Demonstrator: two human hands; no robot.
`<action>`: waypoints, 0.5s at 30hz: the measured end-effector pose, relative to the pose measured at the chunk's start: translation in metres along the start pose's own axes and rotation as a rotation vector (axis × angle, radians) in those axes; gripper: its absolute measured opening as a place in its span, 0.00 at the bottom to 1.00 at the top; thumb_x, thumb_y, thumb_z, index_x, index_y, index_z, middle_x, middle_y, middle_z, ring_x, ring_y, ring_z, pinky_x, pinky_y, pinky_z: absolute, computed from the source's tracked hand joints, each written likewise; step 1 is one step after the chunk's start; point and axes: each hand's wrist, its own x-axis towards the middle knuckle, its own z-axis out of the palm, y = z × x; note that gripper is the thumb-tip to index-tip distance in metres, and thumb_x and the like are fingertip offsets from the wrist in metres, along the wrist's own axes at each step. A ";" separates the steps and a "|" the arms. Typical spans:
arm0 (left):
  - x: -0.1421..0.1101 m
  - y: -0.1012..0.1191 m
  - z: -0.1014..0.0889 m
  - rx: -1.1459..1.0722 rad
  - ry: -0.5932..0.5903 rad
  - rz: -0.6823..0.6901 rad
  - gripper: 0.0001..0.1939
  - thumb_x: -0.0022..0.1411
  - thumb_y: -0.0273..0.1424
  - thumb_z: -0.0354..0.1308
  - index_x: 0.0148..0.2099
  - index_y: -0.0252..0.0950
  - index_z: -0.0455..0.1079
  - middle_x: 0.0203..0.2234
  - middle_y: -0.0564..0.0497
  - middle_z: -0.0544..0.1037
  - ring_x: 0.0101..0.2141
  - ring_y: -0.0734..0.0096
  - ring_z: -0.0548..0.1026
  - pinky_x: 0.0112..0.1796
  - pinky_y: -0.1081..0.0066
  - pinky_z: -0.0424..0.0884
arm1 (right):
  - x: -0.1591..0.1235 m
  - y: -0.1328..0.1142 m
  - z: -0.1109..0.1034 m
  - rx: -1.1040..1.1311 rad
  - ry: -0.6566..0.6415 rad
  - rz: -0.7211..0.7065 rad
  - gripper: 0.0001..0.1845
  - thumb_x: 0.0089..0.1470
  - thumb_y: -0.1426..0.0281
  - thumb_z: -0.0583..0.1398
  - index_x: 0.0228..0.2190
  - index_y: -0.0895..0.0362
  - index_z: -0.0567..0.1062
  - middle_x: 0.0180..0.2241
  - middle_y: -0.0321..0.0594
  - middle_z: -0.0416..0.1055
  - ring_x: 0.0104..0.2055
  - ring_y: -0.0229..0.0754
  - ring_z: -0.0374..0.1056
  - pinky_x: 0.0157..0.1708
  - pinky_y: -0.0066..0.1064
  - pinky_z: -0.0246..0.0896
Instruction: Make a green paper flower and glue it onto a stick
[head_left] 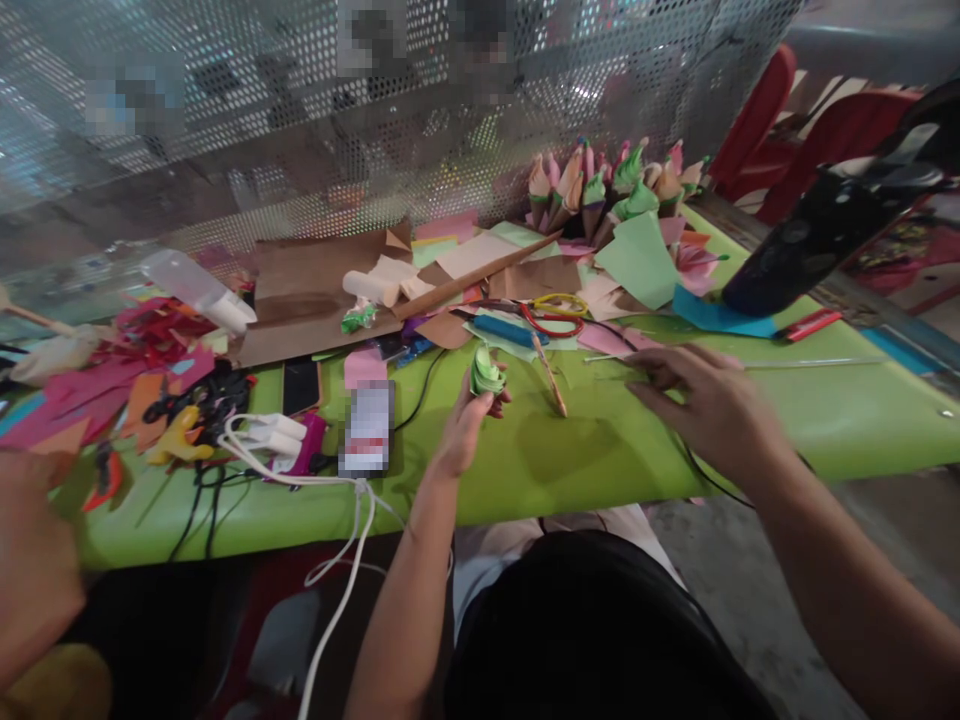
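Observation:
In front of me my left hand is closed around a green paper swirl, with its layered top showing above the thumb. My right hand hovers low over the right side of the table, its fingers bent together and slightly blurred. A thin pale stick and a dark cord lie at those fingertips; whether they are gripped I cannot make out. Between the hands a pencil-like wooden stick lies on the green table. Beyond it are a blue tool handle and red-handled scissors.
Several finished paper cones with swirls stand at the back. A black bottle stands right, near a red cutter. Brown paper, a phone and white cables lie left. Another person's arm reaches in.

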 end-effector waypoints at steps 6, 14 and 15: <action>0.001 -0.001 0.002 0.012 -0.016 -0.013 0.27 0.65 0.46 0.52 0.60 0.37 0.67 0.39 0.48 0.77 0.37 0.68 0.72 0.42 0.68 0.69 | -0.041 0.060 -0.024 -0.449 -0.133 0.404 0.31 0.57 0.48 0.52 0.51 0.55 0.76 0.45 0.58 0.76 0.48 0.66 0.73 0.45 0.52 0.68; 0.000 0.002 0.003 0.003 -0.002 -0.047 0.27 0.63 0.47 0.56 0.60 0.38 0.67 0.37 0.50 0.76 0.36 0.71 0.70 0.38 0.71 0.69 | -0.040 0.062 -0.029 -0.313 -0.220 0.732 0.34 0.42 0.48 0.56 0.47 0.54 0.73 0.43 0.53 0.78 0.44 0.61 0.74 0.42 0.48 0.67; 0.000 0.003 0.003 0.006 -0.006 -0.050 0.27 0.62 0.46 0.58 0.59 0.39 0.67 0.38 0.51 0.75 0.36 0.71 0.70 0.37 0.71 0.69 | -0.039 0.064 -0.030 -0.306 -0.219 0.760 0.32 0.41 0.49 0.57 0.45 0.53 0.74 0.41 0.52 0.79 0.42 0.60 0.74 0.39 0.47 0.66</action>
